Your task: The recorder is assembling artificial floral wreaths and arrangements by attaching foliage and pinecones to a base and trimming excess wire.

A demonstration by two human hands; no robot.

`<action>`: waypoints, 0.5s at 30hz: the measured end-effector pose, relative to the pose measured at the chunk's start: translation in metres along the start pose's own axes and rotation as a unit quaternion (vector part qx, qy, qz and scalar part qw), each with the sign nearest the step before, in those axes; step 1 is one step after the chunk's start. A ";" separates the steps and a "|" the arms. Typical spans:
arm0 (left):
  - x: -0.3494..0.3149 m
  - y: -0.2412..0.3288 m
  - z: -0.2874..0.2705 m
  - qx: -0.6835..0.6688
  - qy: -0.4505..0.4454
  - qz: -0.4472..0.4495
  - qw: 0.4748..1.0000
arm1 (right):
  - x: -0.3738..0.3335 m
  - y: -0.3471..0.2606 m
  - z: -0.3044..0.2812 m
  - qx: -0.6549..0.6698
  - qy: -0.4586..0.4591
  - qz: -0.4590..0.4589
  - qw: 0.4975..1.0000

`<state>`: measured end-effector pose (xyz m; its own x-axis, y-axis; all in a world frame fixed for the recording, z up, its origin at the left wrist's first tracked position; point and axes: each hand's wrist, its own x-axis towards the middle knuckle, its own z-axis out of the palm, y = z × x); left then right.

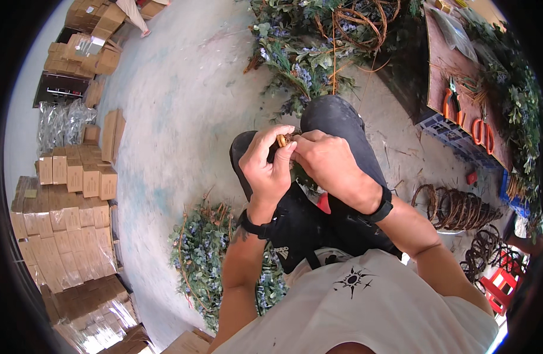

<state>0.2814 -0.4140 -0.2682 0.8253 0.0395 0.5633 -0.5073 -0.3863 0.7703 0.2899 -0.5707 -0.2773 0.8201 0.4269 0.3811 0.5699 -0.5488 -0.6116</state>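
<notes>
Over my knees, my two hands meet with the fingertips close together. My left hand (266,171) is closed, its thumb and fingers pinching a small golden-brown coil (282,140) that looks like wire or thin vine. From the right, my right hand (336,160) is bent in with its fingers pressed together at the coil's right side. Fingers cover most of the coil, so its full shape is hidden. Some green leaves (302,179) show below the hands, between my legs.
Leafy garlands with blue flowers (301,74) lie ahead; a similar wreath (197,259) sits at left. On the bench (439,65) are orange-handled pliers (453,105) and scissors (482,133). Twig rings (460,207) and a red stool (499,290) stand right. Cartons (76,218) line the left wall.
</notes>
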 end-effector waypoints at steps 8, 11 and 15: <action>-0.006 0.010 0.012 0.046 0.025 -0.083 0.995 | -0.001 0.000 -0.014 -0.097 -0.103 0.021 0.990; -0.008 0.000 0.001 0.023 0.001 -0.090 0.996 | 0.005 0.003 -0.016 -0.021 -0.095 -0.028 0.995; -0.015 0.012 -0.001 0.024 -0.007 -0.080 0.996 | -0.010 0.000 -0.021 -0.035 -0.099 -0.010 0.994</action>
<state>0.2624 -0.4179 -0.2669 0.8986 0.0913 0.4293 -0.3560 -0.4202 0.8347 0.2827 -0.5900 -0.2669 0.7864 0.5677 0.2435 0.5933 -0.5846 -0.5534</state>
